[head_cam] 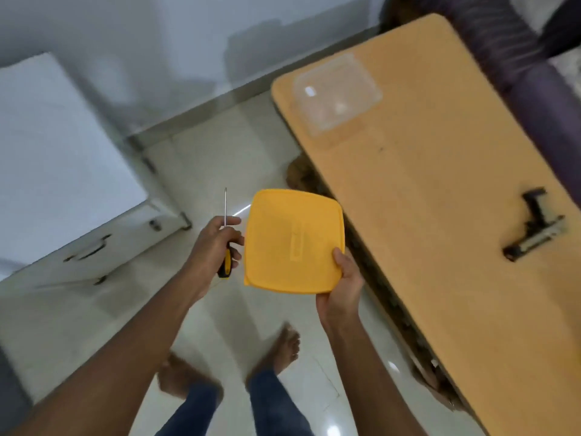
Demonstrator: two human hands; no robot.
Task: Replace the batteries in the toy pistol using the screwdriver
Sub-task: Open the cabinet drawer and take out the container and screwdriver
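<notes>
A screwdriver (225, 237) is gripped in the left hand (213, 243), the fingers curled round its black-and-yellow handle and the thin metal shaft pointed upward and away from the person. A yellow square lid (292, 242) is held in the right hand (342, 284) by its near right corner, with the thumb laid on the top face and the other fingers hidden underneath. Both are held in the air above a pale tiled floor (220, 158), just beside one another but not touching. The toy pistol (534, 225), dark and blurred, is seen lying on the tan table (424, 199) to the right, well apart from both hands. A clear plastic container (336, 96) is set near the far end of the same table, open at the top. The person's bare feet (284, 344) and jeans are seen on the floor below the arms. A white cabinet (56, 146) stands to the left.
</notes>
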